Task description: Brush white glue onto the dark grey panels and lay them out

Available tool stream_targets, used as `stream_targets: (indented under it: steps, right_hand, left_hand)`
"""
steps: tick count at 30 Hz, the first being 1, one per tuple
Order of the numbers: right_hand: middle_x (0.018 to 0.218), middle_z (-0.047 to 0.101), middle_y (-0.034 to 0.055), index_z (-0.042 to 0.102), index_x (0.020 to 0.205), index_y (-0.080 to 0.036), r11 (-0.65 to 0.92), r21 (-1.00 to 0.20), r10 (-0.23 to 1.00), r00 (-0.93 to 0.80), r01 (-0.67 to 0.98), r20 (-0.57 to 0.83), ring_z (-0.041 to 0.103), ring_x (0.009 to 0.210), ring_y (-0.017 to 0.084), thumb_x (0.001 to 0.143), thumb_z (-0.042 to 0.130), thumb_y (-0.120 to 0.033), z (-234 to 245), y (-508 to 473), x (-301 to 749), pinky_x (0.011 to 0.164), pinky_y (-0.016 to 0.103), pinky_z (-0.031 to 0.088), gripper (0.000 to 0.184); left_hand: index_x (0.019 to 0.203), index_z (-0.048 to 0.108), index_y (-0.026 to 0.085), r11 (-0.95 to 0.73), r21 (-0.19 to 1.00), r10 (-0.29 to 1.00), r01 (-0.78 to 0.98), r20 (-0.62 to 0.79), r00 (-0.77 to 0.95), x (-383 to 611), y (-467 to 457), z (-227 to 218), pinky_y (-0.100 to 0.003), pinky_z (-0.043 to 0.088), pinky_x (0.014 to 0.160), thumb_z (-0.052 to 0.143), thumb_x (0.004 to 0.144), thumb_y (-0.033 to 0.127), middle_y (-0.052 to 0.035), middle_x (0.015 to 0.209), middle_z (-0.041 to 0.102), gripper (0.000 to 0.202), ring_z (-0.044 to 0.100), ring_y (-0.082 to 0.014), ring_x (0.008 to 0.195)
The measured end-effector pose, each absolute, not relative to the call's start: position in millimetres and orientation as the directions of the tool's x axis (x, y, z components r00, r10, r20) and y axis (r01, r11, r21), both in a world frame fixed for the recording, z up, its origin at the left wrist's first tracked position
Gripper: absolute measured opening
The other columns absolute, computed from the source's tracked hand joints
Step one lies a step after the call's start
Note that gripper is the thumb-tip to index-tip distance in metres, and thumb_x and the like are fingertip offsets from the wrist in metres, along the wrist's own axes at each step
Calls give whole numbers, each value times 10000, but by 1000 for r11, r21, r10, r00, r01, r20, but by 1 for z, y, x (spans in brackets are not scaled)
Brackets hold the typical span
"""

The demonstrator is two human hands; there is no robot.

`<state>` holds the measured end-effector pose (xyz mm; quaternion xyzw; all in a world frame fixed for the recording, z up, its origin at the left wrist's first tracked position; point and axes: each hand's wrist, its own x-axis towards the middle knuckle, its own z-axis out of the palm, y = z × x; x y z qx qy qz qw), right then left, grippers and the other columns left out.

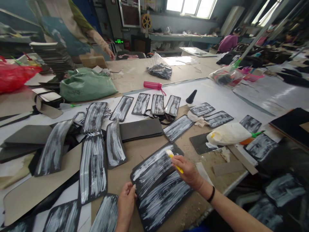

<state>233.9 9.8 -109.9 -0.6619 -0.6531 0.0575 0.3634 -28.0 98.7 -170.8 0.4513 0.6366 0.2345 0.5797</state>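
My right hand (189,172) is closed around a yellow-handled brush (174,160) whose white, glue-laden bristles rest on the far end of a black panel (154,166) streaked with white glue. My left hand (126,203) pinches the near left corner of that panel and holds it down. The panel lies on top of a second streaked black panel (164,199) on a brown cardboard sheet (125,175).
Several glue-streaked black panels (93,167) lie spread over the table. A white glue bottle (228,133) lies on its side to the right, a black nozzle cap (192,96) and pink bottle (153,85) farther back. A green sack (87,85) and another person (72,29) are at far left.
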Motion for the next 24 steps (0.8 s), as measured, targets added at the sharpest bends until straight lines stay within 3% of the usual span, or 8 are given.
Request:
stream_targets:
  steps: [4, 9, 14, 17, 21, 24]
  right_hand:
    - [953, 625, 99, 624, 1039, -211, 75, -492, 914, 137, 867, 382, 605, 895, 203, 898, 451, -186, -121, -3, 258, 786, 344, 529, 224]
    - [958, 626, 103, 609, 1079, -200, 106, -466, 910, 103, 878, 401, 608, 893, 199, 900, 460, -167, -122, -20, 245, 768, 323, 538, 235]
    - [920, 626, 100, 638, 1004, -199, -16, -493, 877, 249, 870, 411, 614, 861, 215, 903, 471, -239, -118, -22, 231, 749, 347, 540, 200]
    - [896, 618, 94, 634, 972, -205, -31, -592, 862, 322, 805, 392, 612, 833, 214, 894, 486, -256, -114, -18, 206, 752, 351, 532, 175]
    - [881, 608, 71, 603, 958, -221, 10, -825, 879, 388, 566, 277, 594, 828, 203, 900, 473, -228, -100, -7, 157, 763, 347, 511, 143]
    - [871, 601, 67, 594, 932, -213, -9, -909, 870, 451, 416, 198, 585, 801, 197, 907, 466, -246, -95, 11, 130, 744, 344, 506, 134]
  left_hand:
    - [739, 514, 217, 515, 782, 803, 350, -583, 122, -31, 101, -170, -241, 342, 403, 602, 539, 511, 54, 430, 499, 367, 437, -116, 385]
    - [723, 499, 218, 517, 801, 827, 304, -558, 64, -24, 100, -158, -231, 349, 409, 577, 531, 479, 47, 463, 512, 333, 480, -127, 426]
    - [704, 508, 201, 511, 814, 834, 276, -548, 73, -18, 99, -145, -220, 348, 409, 572, 536, 452, 51, 466, 518, 308, 474, -112, 422]
    - [719, 527, 189, 514, 813, 826, 272, -555, 98, -19, 100, -143, -213, 341, 404, 570, 560, 420, 57, 438, 507, 283, 460, -104, 402]
    - [722, 574, 168, 524, 805, 814, 278, -570, 113, -20, 103, -142, -207, 349, 413, 553, 595, 347, 53, 419, 511, 220, 447, -93, 389]
    - [707, 589, 162, 527, 800, 805, 285, -578, 132, -20, 104, -142, -201, 350, 414, 528, 611, 298, 53, 418, 511, 178, 447, -88, 389]
